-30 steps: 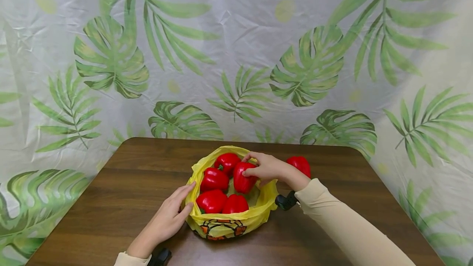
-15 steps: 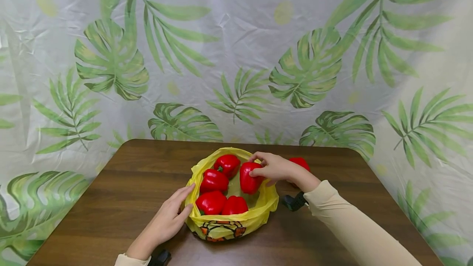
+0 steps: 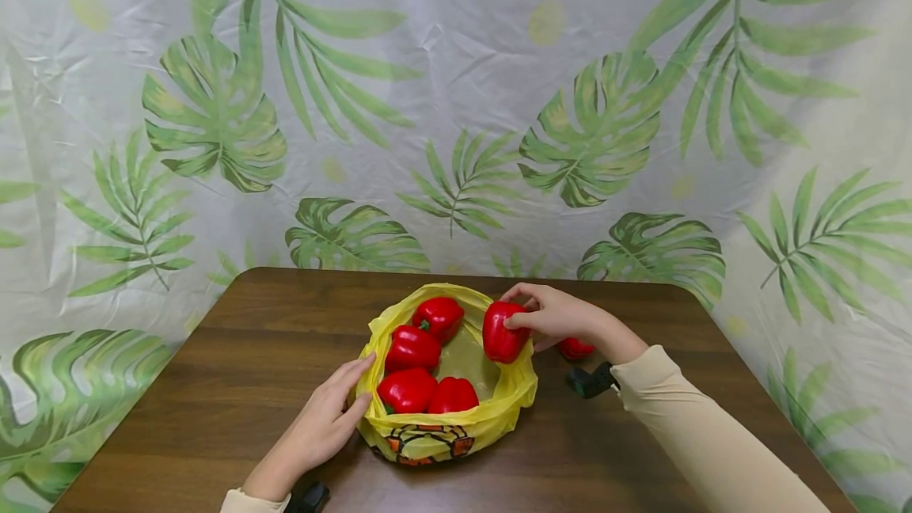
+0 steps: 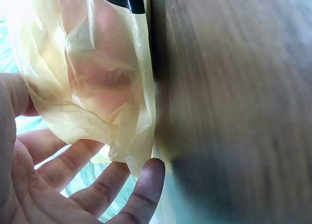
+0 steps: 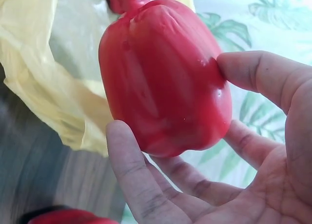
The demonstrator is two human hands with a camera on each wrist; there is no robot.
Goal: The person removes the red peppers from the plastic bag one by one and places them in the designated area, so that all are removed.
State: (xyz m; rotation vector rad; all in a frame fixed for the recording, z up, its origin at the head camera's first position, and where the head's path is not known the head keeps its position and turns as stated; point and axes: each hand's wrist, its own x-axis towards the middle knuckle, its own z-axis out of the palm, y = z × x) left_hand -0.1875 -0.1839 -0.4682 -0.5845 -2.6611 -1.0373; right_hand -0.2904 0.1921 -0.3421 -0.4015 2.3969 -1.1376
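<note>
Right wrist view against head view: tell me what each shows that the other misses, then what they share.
Only the right wrist view shows the right hand's fingertips pressing into the glossy red bell pepper, and its bare palm.

Only the head view shows the left hand resting on the side of the yellow plastic bag, four more red peppers inside it, the brown wooden table and the leaf-print backdrop.

Both show the right hand gripping that pepper over the bag's rim, and another red pepper on the table beside it.
</note>
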